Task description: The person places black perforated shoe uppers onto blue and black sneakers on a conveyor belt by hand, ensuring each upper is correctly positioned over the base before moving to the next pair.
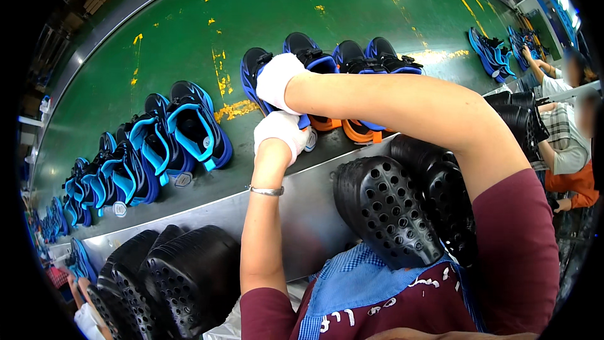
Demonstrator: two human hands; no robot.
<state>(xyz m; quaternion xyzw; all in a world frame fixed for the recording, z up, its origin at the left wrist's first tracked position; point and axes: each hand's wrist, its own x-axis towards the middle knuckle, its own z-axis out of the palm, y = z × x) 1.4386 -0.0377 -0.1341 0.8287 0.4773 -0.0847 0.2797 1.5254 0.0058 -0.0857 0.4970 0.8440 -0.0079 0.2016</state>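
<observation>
Both my hands wear white gloves and meet at a black and blue sneaker [252, 68] on the green surface. My right hand [280, 83] is closed over its upper, around the opening, with the arm stretched across from the right. Lower down, my left hand [277, 133] is closed at the heel end; a metal bracelet circles that wrist. The gloves hide most of the fingers and much of the shoe. Close by on the right stands another black and blue sneaker [301, 43], then a pair of black sneakers [350, 53] with orange at the heels, partly behind my right forearm.
Black sneakers with light blue lining [200, 127] line the left side. Along the near metal ledge [305, 204] stand black perforated shoe-shaped pieces [385, 208], with more [189, 277] at lower left. More blue sneakers [489, 55] and other people [563, 126] are at the right.
</observation>
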